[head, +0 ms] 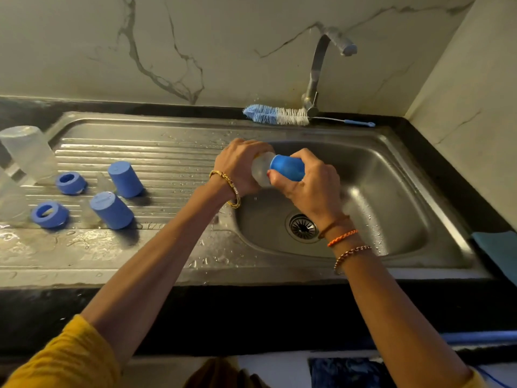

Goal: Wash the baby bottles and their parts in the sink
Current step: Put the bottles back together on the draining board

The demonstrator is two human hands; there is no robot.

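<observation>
Over the left part of the steel sink basin [391,208], my left hand [240,166] grips a clear baby bottle [261,169] lying sideways. My right hand [307,186] grips the blue cap [288,167] fitted on the bottle's end. On the ribbed draining board [167,152] stand two blue caps [125,179] [112,210] and two blue screw rings [70,182] [49,214]. A clear bottle [28,152] stands upside down at the board's far left, with another clear bottle [8,200] partly cut off by the frame edge.
A blue and white bottle brush [277,115] lies on the back ledge beside the tap [316,79], whose spout shows no water running. The drain [303,226] is open. Water drops cover the steel. A blue cloth [498,247] lies at the right edge.
</observation>
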